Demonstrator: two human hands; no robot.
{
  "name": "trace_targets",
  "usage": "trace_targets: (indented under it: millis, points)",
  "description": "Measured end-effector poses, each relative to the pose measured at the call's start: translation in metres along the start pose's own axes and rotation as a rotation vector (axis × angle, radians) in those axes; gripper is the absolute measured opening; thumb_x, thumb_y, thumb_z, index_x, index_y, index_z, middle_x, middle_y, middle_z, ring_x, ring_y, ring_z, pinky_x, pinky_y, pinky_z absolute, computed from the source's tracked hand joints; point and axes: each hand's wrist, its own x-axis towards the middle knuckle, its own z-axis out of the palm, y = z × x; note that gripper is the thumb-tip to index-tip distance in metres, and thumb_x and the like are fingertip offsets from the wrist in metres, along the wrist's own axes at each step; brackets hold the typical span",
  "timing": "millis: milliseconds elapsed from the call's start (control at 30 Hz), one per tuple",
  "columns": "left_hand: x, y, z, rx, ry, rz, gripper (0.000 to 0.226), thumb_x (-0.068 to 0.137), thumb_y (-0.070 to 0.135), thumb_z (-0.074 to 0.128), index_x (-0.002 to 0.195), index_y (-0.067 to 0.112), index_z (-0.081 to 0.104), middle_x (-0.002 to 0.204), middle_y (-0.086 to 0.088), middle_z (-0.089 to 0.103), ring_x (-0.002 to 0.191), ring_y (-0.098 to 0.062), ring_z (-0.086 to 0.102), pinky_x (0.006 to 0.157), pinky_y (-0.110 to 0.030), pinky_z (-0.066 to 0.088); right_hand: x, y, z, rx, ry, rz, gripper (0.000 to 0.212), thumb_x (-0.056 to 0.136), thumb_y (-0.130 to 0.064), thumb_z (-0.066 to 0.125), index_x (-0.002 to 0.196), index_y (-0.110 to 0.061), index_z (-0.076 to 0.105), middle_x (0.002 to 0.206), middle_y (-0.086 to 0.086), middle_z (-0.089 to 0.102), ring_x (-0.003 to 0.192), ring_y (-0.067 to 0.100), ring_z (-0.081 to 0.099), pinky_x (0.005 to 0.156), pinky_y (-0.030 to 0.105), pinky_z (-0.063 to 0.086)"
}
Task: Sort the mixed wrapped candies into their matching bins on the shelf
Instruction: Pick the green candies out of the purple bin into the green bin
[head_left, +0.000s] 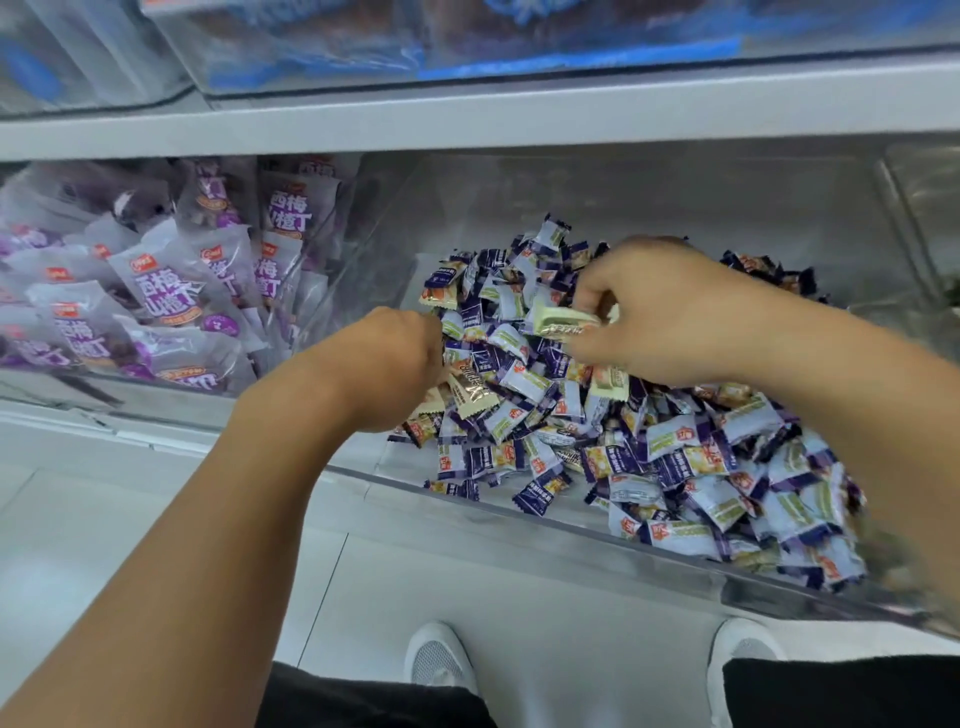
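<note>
Bare forearms (218, 499), no sleeves, no rings or watch. Black shorts (363, 696) at bottom edge. White mesh-top shoes (439, 657), one per foot.

Two white shoes (439, 657) stand on the pale tiled floor (156, 509) at the near edge. Black shorts (841, 693) show just beside them.
</note>
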Motion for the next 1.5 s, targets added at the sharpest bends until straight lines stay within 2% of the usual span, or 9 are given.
trace_targets:
  millis: [100,300,500,700,867,1000,1133,1333,1500]
  points:
    - [-0.002,0.001,0.000,-0.061,-0.035,-0.004,0.005,0.100,0.022,0.052,0.104,0.022,0.055,0.094,0.001,0.061,0.079,-0.013,0.057,0.062,-0.027,0.044,0.000,0.000,-0.002,0.141,-0.006,0.090,0.037,0.086,-0.030,0.071,0.107,0.001,0.066,0.106,0.023,0.068,0.048,0.018,0.059,0.058,0.033,0.049]
    - [0.002,0.007,0.010,-0.055,-0.048,-0.040,0.072,0.081,0.057,0.069,0.137,0.017,0.047,0.123,-0.008,0.060,0.103,-0.024,0.058,0.081,-0.030,0.043,-0.002,-0.011,-0.004,0.944,-0.103,0.310,0.025,0.092,-0.017,0.069,0.111,-0.001,0.066,0.090,0.012,0.072,0.066,0.016,0.071,0.061,0.030,0.062]
    - [0.007,0.009,0.011,-0.023,-0.014,0.002,0.052,0.082,0.050,0.073,0.123,0.022,0.056,0.091,0.002,0.053,0.084,-0.020,0.054,0.073,-0.028,0.042,-0.006,-0.014,-0.015,1.561,-0.317,0.469,0.020,0.086,-0.014,0.066,0.103,-0.005,0.064,0.082,0.012,0.063,0.061,0.016,0.059,0.042,0.020,0.047]
    - [-0.003,0.003,-0.004,-0.123,0.117,0.006,0.034,0.095,0.032,0.054,0.077,0.003,0.059,0.073,-0.011,0.059,0.061,-0.020,0.056,0.061,-0.034,0.053,-0.002,-0.018,-0.005,0.976,-0.132,0.428,0.053,0.086,-0.063,0.061,0.059,-0.018,0.048,0.059,0.002,0.053,0.047,0.014,0.044,0.040,0.019,0.030]
    - [-0.035,-0.009,-0.028,-0.164,0.302,-0.030,0.029,0.082,0.028,0.067,0.058,0.013,0.060,0.054,-0.003,0.058,0.049,-0.015,0.053,0.044,-0.027,0.039,0.009,-0.039,0.003,0.219,0.084,-0.019,0.039,0.099,-0.039,0.051,0.072,-0.014,0.064,0.061,0.000,0.058,0.055,0.020,0.052,0.051,0.026,0.041]
    - [-0.047,-0.017,-0.033,-0.223,0.421,-0.051,0.013,0.075,0.024,0.076,0.067,0.018,0.067,0.058,0.006,0.062,0.052,-0.002,0.055,0.048,-0.021,0.043,0.044,-0.071,0.015,-0.123,0.046,-0.295,0.045,0.094,-0.015,0.053,0.130,-0.041,0.059,0.130,-0.006,0.063,0.109,0.024,0.062,0.082,0.036,0.052]
    - [-0.045,-0.021,-0.029,-0.221,0.474,-0.041,0.008,0.075,0.023,0.078,0.072,0.021,0.071,0.066,0.006,0.066,0.060,-0.004,0.060,0.062,-0.026,0.052,0.080,-0.081,0.022,-0.531,0.096,-0.322,0.038,0.091,-0.004,0.051,0.118,-0.027,0.067,0.113,0.004,0.068,0.095,0.029,0.062,0.074,0.033,0.047]
    - [-0.043,-0.023,-0.025,-0.258,0.467,-0.034,0.009,0.077,0.025,0.078,0.074,0.019,0.071,0.068,0.002,0.068,0.061,-0.008,0.063,0.068,-0.033,0.057,0.090,-0.065,0.029,-0.557,0.125,-0.362,0.024,0.093,-0.021,0.059,0.114,-0.030,0.066,0.111,0.004,0.068,0.098,0.031,0.063,0.076,0.034,0.050]
    - [-0.039,-0.021,-0.025,-0.222,0.446,-0.010,0.016,0.081,0.031,0.076,0.074,0.023,0.065,0.068,0.007,0.060,0.065,-0.012,0.058,0.065,-0.028,0.047,0.050,-0.049,0.012,0.032,0.128,-0.307,0.016,0.092,-0.040,0.064,0.105,-0.030,0.064,0.094,-0.006,0.067,0.080,0.015,0.061,0.071,0.030,0.051]
